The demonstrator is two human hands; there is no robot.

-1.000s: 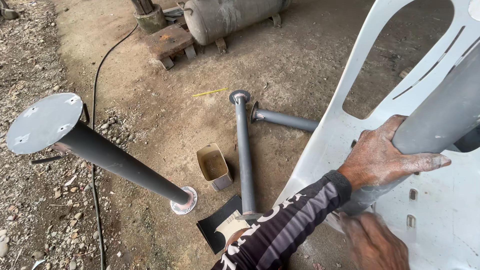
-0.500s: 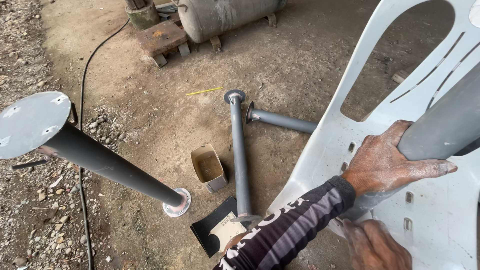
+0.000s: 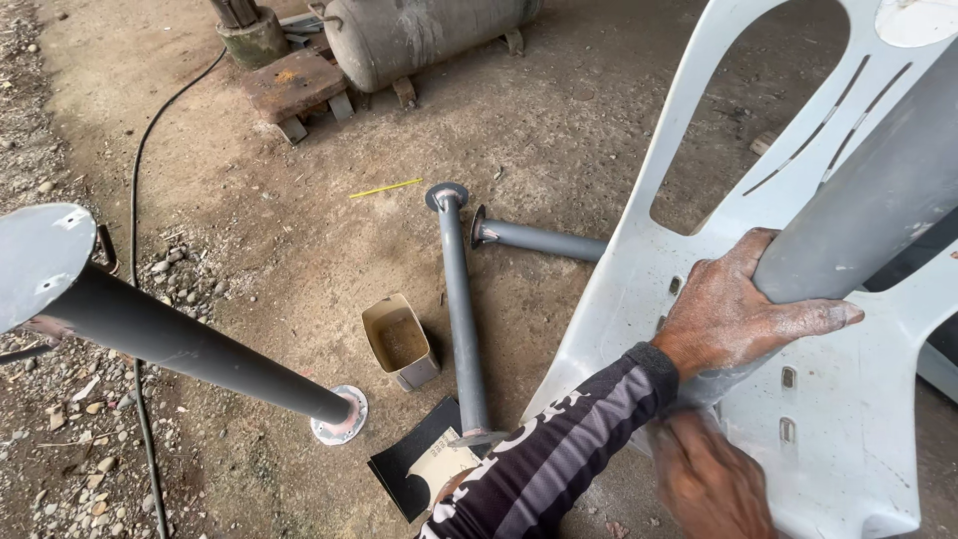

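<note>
A thick grey metal pipe (image 3: 878, 200) lies slanted across a white plastic chair (image 3: 848, 419). My left hand (image 3: 743, 314), on an arm in a dark patterned sleeve, is wrapped over the pipe's lower part and grips it. My right hand (image 3: 709, 489) is just below, near the pipe's lower end, and blurred. I cannot tell whether it holds anything.
On the dirt floor lie two thin grey pipes with flanges (image 3: 461, 299) (image 3: 539, 240), a small tan open container (image 3: 399, 341) and a dark sheet of sandpaper (image 3: 424, 464). A grey post with round end plates (image 3: 180, 344) slants at the left. A metal tank (image 3: 419, 35) and a black cable (image 3: 135, 230) are further back.
My left hand keeps its grip on the thick pipe. My right hand has shifted slightly under it and is now blurred. The view has drifted a little.
</note>
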